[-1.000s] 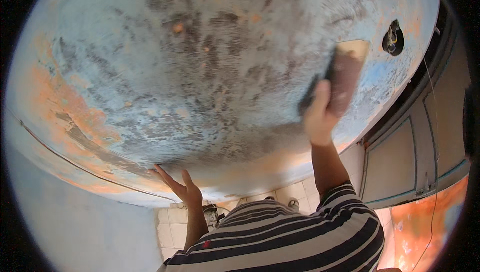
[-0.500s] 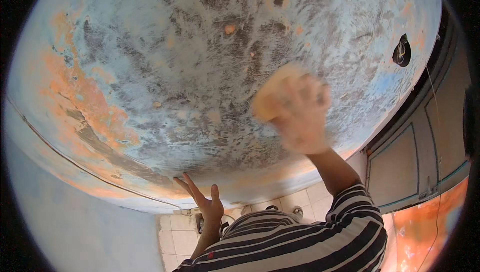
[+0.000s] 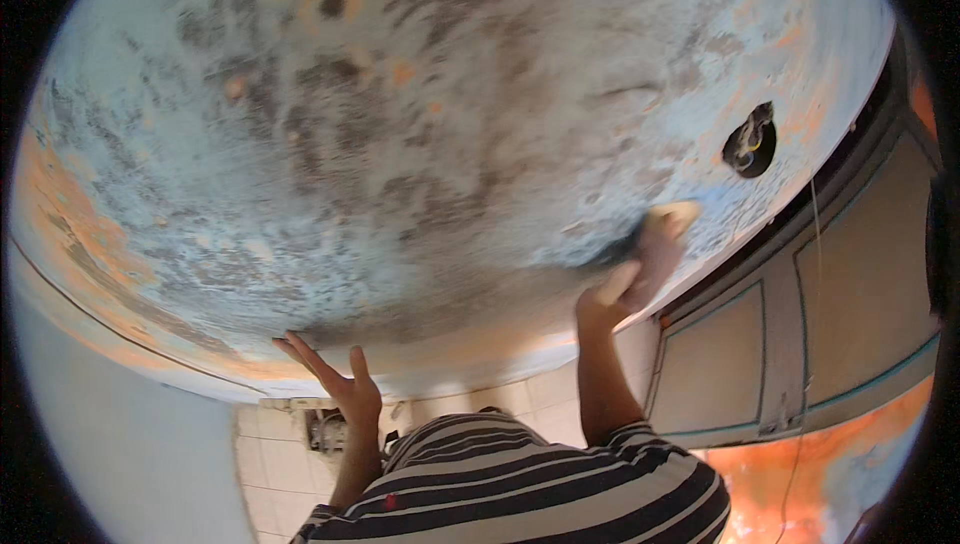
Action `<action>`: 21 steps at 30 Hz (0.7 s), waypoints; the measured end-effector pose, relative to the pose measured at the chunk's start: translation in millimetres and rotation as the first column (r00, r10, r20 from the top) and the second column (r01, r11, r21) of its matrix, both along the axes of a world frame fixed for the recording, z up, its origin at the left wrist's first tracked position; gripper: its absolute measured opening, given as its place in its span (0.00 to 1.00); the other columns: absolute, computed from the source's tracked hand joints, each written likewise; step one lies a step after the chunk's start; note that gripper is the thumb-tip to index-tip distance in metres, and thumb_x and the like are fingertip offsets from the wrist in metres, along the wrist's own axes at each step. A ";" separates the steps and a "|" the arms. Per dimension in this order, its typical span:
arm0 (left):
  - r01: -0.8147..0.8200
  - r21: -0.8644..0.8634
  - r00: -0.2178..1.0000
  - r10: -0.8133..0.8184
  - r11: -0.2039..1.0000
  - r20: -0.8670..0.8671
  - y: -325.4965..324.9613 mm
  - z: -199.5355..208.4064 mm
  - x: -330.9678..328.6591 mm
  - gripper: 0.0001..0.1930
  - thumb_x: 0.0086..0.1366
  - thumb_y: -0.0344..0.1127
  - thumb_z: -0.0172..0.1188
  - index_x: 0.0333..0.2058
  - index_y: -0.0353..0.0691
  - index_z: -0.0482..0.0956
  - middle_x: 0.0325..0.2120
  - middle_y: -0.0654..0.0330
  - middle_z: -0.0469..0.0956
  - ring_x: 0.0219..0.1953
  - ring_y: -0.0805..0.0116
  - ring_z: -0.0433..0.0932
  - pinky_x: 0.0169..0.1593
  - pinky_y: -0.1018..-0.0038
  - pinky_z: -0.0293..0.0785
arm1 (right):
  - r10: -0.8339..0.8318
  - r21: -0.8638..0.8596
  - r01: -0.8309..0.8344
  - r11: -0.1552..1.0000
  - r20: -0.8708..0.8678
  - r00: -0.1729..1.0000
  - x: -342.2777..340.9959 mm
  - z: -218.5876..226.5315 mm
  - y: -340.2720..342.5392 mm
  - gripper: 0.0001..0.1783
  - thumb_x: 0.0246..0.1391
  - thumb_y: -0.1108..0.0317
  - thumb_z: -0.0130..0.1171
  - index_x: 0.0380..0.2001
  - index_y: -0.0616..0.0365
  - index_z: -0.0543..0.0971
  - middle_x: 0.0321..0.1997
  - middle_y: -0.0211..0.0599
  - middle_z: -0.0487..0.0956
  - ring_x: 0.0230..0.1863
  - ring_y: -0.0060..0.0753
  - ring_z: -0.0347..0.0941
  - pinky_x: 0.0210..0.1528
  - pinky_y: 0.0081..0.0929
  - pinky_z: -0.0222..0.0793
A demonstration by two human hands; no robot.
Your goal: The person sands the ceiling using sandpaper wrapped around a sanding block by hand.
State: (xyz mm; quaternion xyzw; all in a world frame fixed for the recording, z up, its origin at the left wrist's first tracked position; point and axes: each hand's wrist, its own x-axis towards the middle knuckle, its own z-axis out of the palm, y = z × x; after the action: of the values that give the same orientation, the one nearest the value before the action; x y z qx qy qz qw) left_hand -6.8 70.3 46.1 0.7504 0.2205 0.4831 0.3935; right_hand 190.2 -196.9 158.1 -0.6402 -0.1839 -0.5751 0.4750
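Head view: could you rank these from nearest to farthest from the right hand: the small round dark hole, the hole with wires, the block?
1. Block: held in the right hand itself.
2. Hole with wires: in the wall, above and right of that hand.
3. Small round dark hole: far up and left.
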 end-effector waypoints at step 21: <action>-0.128 0.076 0.992 0.128 0.989 -0.002 -165.3 -6.3 97.9 0.51 0.69 0.55 0.56 0.74 0.42 0.30 0.74 0.43 0.23 0.76 0.44 0.25 0.74 0.45 0.27 | -0.144 -0.281 0.115 0.953 -0.083 0.986 73.6 2.9 -160.8 0.37 0.55 0.45 0.53 0.60 0.64 0.71 0.68 0.73 0.58 0.72 0.81 0.45 0.72 0.70 0.34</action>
State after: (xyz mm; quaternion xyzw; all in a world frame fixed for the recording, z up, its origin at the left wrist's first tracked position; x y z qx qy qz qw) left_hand 91.0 -95.0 39.8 0.7507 0.2512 0.5128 0.3322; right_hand 263.8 -357.7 161.0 -0.7393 -0.1952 -0.5403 0.3513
